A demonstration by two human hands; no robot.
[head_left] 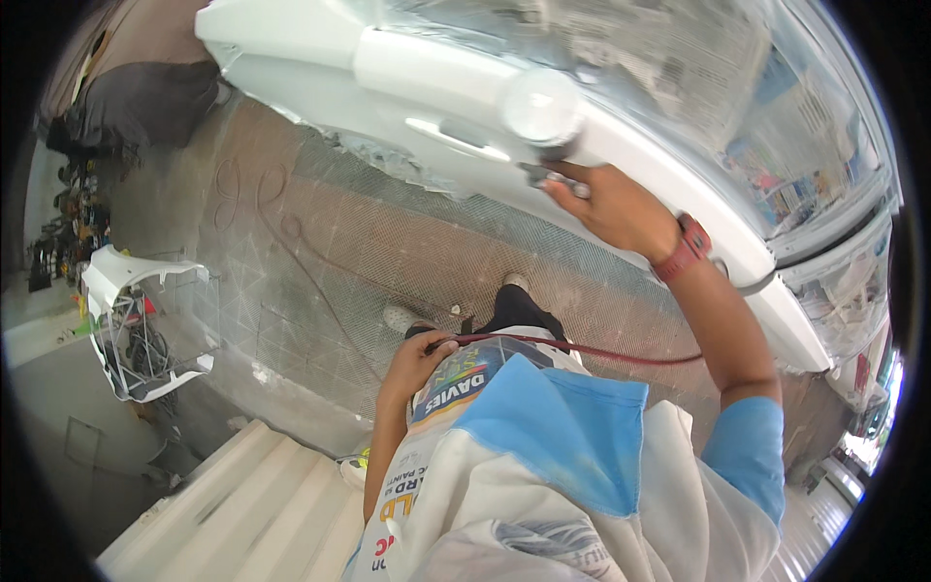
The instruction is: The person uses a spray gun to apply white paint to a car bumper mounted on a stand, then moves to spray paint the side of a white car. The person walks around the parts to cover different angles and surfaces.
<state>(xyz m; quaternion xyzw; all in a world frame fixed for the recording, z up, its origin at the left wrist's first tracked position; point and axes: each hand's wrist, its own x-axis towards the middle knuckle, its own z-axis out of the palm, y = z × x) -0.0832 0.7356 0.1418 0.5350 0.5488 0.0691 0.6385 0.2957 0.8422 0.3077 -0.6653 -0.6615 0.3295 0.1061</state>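
Observation:
My right hand (621,209), with a red watch band at its wrist, is closed round a spray gun (543,175). The gun's round white-topped cup (541,105) stands over the white car body (436,73), close to a door handle (456,139). Whether the gun touches the car I cannot tell. At my waist, my left hand (419,364) is closed on a dark red hose (601,349). From there the hose runs right across my front and passes behind my right arm. Newspaper (669,58) and clear film mask the car's windows.
A white bumper (99,276) rests on a wire stand at the left. Thin hose loops (270,184) lie on the dusty floor beside the car. White corrugated sheeting (242,509) is at lower left, and a dark draped shape (150,105) at upper left.

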